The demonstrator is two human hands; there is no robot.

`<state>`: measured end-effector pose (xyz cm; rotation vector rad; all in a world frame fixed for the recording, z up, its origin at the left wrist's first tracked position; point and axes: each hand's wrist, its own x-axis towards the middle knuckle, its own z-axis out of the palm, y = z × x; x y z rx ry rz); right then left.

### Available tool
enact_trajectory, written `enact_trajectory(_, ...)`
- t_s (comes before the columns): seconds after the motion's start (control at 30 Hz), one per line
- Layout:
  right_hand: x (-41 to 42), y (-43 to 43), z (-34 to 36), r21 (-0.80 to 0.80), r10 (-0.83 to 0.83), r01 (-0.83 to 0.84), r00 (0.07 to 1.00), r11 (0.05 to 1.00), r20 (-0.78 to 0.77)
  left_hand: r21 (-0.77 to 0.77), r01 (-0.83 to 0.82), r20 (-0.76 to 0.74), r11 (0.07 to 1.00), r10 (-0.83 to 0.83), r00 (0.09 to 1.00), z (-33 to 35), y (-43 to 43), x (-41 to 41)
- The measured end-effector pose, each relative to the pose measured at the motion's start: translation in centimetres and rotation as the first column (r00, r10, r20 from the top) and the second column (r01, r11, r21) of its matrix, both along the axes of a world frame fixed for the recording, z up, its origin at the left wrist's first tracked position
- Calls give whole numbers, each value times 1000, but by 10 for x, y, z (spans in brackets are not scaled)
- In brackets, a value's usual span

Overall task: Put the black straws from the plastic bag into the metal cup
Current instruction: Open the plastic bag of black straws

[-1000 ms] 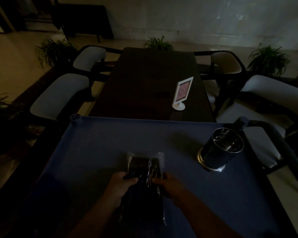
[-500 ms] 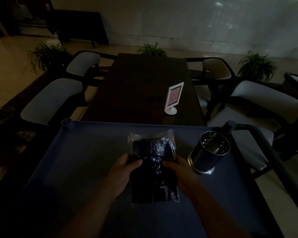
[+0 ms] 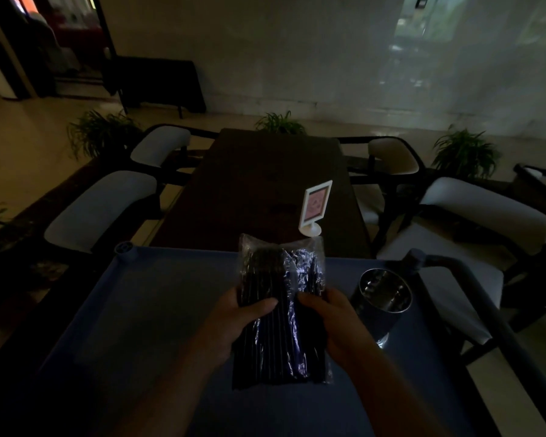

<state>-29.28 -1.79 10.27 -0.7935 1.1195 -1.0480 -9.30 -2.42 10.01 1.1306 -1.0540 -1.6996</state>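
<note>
A clear plastic bag [image 3: 279,310] full of black straws is held upright above the blue cart top [image 3: 145,316]. My left hand [image 3: 234,323] grips its left side with the thumb across the front. My right hand [image 3: 334,323] grips its right side. The crinkled top of the bag stands above my fingers and looks closed. The metal cup [image 3: 380,299] stands on the cart just right of my right hand; its open mouth faces up and I see no straws in it.
Beyond the cart lies a dark table [image 3: 265,190] with a white sign holder [image 3: 314,206]. White-cushioned chairs [image 3: 101,206] flank it on both sides. The cart's handle bar [image 3: 486,307] runs along the right. The room is dim.
Both hands have lifted the bag off the cart top and raised it toward upright. The view has tilted up.
</note>
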Motion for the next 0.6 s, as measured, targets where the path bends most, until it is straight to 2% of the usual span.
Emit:
enact_trajectory(0.17,-3,6,7,-61,36,-41,995,997,-93,-7,-41,30,999,41,999,4,3,-6)
enact_trajectory(0.37,-5,7,11,-105,-36,14,976,994,-213,61,-23,-56,998,27,998,5,4,-12)
enact_trajectory(0.6,-3,13,9,-67,-37,23,976,997,-214,-16,-20,63,1000,21,998,4,6,-15)
